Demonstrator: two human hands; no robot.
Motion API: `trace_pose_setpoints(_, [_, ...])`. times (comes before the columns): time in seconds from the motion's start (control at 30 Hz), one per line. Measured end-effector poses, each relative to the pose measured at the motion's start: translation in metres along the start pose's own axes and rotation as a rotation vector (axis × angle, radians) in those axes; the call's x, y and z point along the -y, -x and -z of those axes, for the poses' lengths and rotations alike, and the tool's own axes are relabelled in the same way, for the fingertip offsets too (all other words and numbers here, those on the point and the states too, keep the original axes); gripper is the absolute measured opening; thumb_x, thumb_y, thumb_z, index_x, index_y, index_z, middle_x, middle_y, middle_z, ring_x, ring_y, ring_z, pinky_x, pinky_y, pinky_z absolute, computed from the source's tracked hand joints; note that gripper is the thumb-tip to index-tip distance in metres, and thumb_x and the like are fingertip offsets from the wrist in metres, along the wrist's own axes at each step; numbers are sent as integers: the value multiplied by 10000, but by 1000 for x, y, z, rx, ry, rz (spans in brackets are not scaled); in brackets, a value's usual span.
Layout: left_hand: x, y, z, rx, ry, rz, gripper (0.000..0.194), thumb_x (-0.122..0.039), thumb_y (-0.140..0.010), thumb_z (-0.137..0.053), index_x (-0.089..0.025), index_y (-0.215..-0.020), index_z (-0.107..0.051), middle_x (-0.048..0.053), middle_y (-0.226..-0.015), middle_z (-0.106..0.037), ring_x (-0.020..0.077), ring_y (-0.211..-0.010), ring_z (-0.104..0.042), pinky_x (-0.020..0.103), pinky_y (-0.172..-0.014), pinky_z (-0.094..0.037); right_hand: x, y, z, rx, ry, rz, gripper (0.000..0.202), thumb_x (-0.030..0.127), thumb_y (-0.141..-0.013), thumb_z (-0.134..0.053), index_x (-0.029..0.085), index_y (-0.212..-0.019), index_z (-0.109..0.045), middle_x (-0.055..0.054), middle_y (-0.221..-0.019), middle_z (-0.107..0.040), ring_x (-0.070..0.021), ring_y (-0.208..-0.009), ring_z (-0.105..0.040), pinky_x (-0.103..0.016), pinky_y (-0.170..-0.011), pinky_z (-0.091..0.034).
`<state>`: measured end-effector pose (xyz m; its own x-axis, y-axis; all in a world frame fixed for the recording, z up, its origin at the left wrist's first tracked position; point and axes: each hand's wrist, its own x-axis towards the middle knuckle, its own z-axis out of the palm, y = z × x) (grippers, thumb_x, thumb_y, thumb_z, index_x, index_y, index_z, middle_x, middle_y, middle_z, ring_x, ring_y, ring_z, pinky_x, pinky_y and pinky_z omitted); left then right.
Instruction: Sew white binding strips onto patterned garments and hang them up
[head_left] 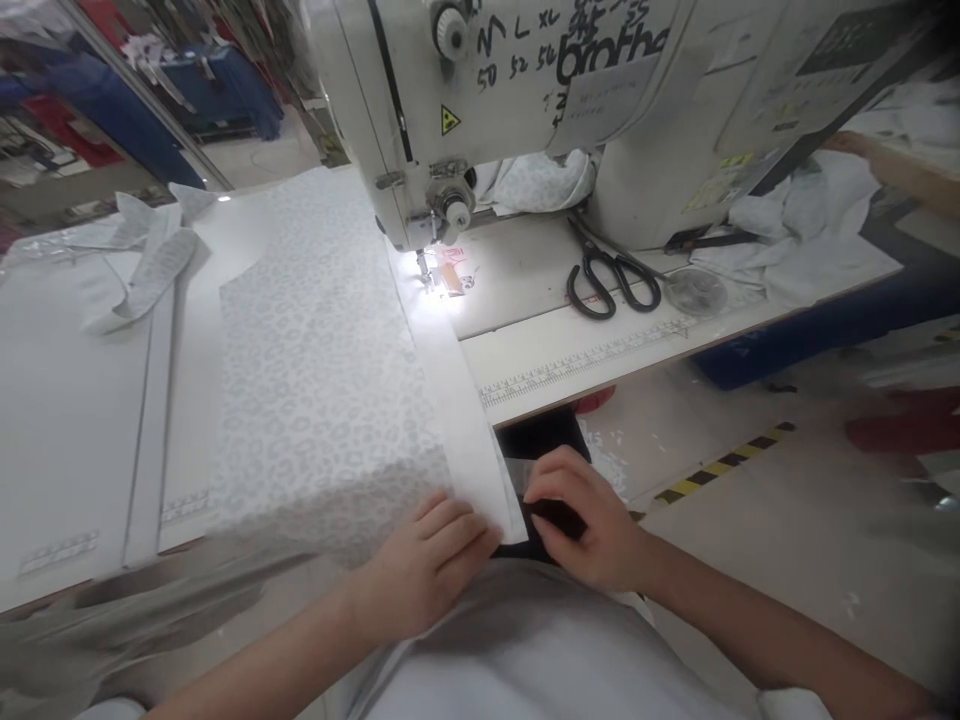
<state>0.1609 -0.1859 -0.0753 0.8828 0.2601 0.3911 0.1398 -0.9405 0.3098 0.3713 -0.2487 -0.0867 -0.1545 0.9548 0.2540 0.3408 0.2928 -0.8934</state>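
A pale fabric piece with a grey leopard print (322, 350) lies on the sewing machine table, its lower end hanging over the front edge. A plain white band (457, 410) runs along its right side, from under the lit presser foot (424, 270) towards me. My left hand (435, 565) is closed on the near end of this fabric, fingers on top and thumb hidden. Just right of the band's end is my right hand (589, 520), with curled fingers and a gap between thumb and forefinger. A small translucent edge shows by its fingertips; whether they touch it is unclear.
Above stands the white sewing machine (517, 100). Black-handled scissors (611, 275) and a clear round dish (697, 290) lie right of the needle. Fabric scraps (150, 265) sit on the left, more cloth (810, 215) at right. A printed ruler (585, 360) follows the table's front edge.
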Motion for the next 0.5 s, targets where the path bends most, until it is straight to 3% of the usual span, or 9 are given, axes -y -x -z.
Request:
trace_pose_setpoints(0.1, [-5,-4,5,-1,33,29,224,-68,-845,-466,-128,-1042,-552,61,-830,-631,167,-811,-554,345,-757,-472,0,-8,5,109,338,400,186,81,-842,-487,157,-992,-566,-92,-1043,-588,-208,-1055,-499,-390,-881,-452])
trace_pose_setpoints(0.17, [-6,-11,12,24,120,71,197,-66,-839,-477,-143,-999,-562,51,-816,-624,155,-795,-552,336,-762,-478,2,-15,5,173,414,506,126,80,-873,-485,142,-921,-584,-70,-949,-624,-186,-986,-525,-345,-861,-467])
trace_pose_setpoints(0.27, [4,-25,27,41,360,221,128,-122,-838,-507,-162,-947,-560,58,-863,-607,150,-822,-557,308,-759,-496,9,-22,4,241,448,499,143,72,-888,-466,122,-839,-591,-75,-863,-618,-171,-840,-538,-316,-778,-487])
trace_pose_setpoints(0.33, [20,-34,35,-31,406,373,134,-166,-857,-486,-171,-977,-547,79,-963,-594,162,-909,-563,310,-781,-507,15,-25,5,272,427,482,169,33,-867,-440,107,-839,-588,-88,-831,-603,-175,-789,-535,-325,-747,-489])
trace_pose_setpoints(0.4, [40,-39,40,-97,302,511,169,-190,-877,-455,-182,-1024,-537,94,-1092,-569,181,-1023,-545,356,-860,-497,19,-28,5,278,382,467,194,-2,-832,-422,106,-835,-582,-88,-800,-594,-178,-756,-535,-325,-723,-491])
trace_pose_setpoints(0.5, [68,-40,42,-30,115,560,238,-237,-880,-462,-192,-1107,-519,93,-1232,-520,215,-1176,-465,436,-974,-434,20,-35,4,280,351,430,212,-10,-818,-410,126,-812,-573,-77,-782,-595,-178,-732,-531,-318,-689,-490])
